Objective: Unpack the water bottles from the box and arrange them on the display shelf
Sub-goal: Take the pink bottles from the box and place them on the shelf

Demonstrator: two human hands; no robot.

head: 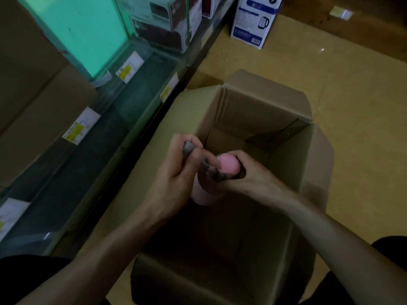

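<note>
Pink water bottle — tilted above open cardboard box.

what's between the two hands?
Head view: the pink water bottle, gripped near its top by the right hand; the left hand pinches a grey strap beside it.

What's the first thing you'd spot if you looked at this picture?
The pink water bottle in the middle, bright in a dim scene: the right hand grips its top end while the left hand pinches a grey strip beside it, over the open cardboard box. Next, the glowing green panel on the shelf, upper left.
</note>
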